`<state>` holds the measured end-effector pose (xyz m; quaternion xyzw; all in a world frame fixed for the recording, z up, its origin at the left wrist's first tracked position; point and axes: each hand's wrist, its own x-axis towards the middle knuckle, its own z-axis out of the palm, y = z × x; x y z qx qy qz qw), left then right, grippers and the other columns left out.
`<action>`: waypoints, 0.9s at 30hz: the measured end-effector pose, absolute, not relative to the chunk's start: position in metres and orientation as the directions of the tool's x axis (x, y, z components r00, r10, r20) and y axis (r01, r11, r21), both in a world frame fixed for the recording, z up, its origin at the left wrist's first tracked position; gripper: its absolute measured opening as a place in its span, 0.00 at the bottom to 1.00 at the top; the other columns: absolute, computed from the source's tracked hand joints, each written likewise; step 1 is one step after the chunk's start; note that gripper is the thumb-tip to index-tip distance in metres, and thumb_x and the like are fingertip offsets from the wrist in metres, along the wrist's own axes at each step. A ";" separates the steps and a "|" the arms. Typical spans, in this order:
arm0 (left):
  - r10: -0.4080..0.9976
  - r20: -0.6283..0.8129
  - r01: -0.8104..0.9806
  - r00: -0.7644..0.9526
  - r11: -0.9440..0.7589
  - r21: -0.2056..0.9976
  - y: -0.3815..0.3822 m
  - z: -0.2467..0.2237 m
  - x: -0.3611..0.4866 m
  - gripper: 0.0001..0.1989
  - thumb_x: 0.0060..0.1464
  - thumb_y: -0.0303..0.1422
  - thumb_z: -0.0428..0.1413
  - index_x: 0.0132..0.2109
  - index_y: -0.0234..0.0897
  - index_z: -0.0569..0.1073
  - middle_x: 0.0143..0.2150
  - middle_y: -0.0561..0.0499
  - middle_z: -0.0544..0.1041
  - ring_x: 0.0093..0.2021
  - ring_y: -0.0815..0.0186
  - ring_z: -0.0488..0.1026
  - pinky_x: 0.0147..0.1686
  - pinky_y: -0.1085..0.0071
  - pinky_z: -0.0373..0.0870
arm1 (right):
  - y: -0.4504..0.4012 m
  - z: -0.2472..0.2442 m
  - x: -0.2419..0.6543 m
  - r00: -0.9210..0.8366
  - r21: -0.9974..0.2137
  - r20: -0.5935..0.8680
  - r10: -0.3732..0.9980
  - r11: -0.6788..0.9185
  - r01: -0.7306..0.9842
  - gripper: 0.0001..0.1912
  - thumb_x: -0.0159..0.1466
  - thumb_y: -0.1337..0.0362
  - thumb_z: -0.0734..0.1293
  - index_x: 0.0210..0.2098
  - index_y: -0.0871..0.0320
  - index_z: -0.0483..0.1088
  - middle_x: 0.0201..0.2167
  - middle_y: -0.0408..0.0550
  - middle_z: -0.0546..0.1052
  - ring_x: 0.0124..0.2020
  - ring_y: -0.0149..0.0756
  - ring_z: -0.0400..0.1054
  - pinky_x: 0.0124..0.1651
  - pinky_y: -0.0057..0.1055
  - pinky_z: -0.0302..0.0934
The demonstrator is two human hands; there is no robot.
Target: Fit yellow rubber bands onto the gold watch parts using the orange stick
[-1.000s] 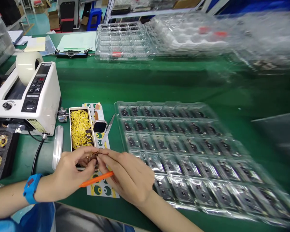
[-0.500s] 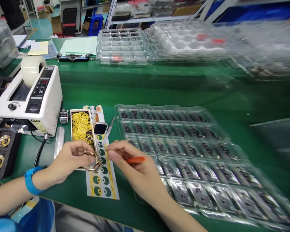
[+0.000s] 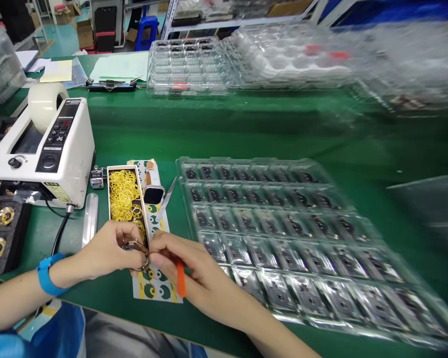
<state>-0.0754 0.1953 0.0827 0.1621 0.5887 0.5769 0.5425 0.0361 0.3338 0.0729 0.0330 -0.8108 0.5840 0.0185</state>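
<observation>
My left hand (image 3: 114,251), a blue band (image 3: 50,276) round its wrist, pinches a shiny ring-shaped metal watch case (image 3: 138,246) between thumb and fingers. Close against its right side is my right hand (image 3: 194,271), with thumb and forefinger pressed together at the rim. An orange stick (image 3: 181,278) is tucked in the fingers of that hand and points down. Whatever lies between the right fingertips is hidden. Directly behind the hands stands a narrow white box (image 3: 109,199) full of thin yellow rings (image 3: 123,194). Beneath them lies a sticker sheet (image 3: 157,291) with green and yellow round shapes.
A white tape dispenser (image 3: 74,149) stands at left beside a black foam tray (image 3: 17,243) of round gold parts. Tweezers (image 3: 167,199) and a smartwatch (image 3: 154,195) lie behind the hands. A clear tray (image 3: 242,231) of dark parts fills the right. Clear trays (image 3: 190,67) stand at the back.
My right hand has moved left and down to meet the watch case. The orange stick has swung from nearly level to pointing down. The watch case has tilted in my left hand.
</observation>
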 end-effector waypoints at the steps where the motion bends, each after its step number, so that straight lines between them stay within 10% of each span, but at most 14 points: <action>1: 0.818 -0.445 -0.433 -0.366 0.274 0.859 0.195 0.082 -0.075 0.05 0.35 0.24 0.55 0.22 0.34 0.65 0.15 0.58 0.67 0.16 0.74 0.66 0.16 0.82 0.58 | 0.333 0.073 0.036 -0.999 -0.951 0.034 -0.029 0.306 -0.041 0.15 0.70 0.60 0.53 0.27 0.56 0.56 0.23 0.40 0.60 0.24 0.30 0.52 0.27 0.27 0.49; 12: 0.820 -0.371 -0.369 -0.435 0.213 0.905 0.194 0.082 -0.077 0.11 0.45 0.36 0.62 0.29 0.33 0.70 0.23 0.53 0.70 0.20 0.73 0.63 0.18 0.77 0.56 | 0.335 0.075 0.033 -0.989 -0.978 -0.076 0.125 0.186 0.098 0.28 0.67 0.42 0.51 0.21 0.56 0.53 0.18 0.39 0.55 0.21 0.29 0.49 0.25 0.28 0.46; 16: 0.737 0.005 0.174 -0.676 0.154 0.973 0.191 0.072 -0.076 0.08 0.52 0.33 0.57 0.28 0.34 0.72 0.25 0.51 0.67 0.26 0.68 0.64 0.24 0.73 0.61 | 0.332 0.074 0.031 -0.936 -0.979 -0.106 0.336 0.131 0.158 0.30 0.63 0.38 0.57 0.19 0.57 0.61 0.15 0.38 0.54 0.19 0.29 0.48 0.24 0.28 0.44; 21: 0.813 0.415 0.834 -0.409 0.148 0.532 0.187 0.061 -0.070 0.15 0.62 0.29 0.44 0.43 0.32 0.75 0.31 0.43 0.72 0.32 0.62 0.69 0.31 0.67 0.69 | 0.317 0.072 0.031 -0.947 -0.952 -0.254 0.196 -0.222 0.210 0.27 0.60 0.41 0.64 0.22 0.58 0.60 0.17 0.36 0.54 0.18 0.25 0.42 0.21 0.25 0.40; 24: 0.856 0.360 0.832 -0.371 0.134 0.539 0.183 0.065 -0.063 0.15 0.63 0.29 0.44 0.49 0.32 0.73 0.41 0.37 0.74 0.43 0.56 0.72 0.42 0.61 0.72 | 0.315 0.066 0.033 -0.935 -0.929 -0.277 0.220 -0.309 0.203 0.24 0.60 0.44 0.66 0.24 0.58 0.60 0.17 0.36 0.53 0.18 0.25 0.43 0.21 0.24 0.44; 27: 0.718 0.291 0.514 -0.632 0.107 0.851 0.168 0.071 -0.063 0.20 0.51 0.36 0.61 0.50 0.34 0.72 0.50 0.37 0.72 0.52 0.52 0.69 0.51 0.57 0.70 | 0.325 0.054 0.036 -0.958 -0.992 -0.120 0.260 -0.054 0.110 0.19 0.61 0.47 0.65 0.28 0.57 0.66 0.21 0.42 0.64 0.21 0.30 0.58 0.24 0.25 0.56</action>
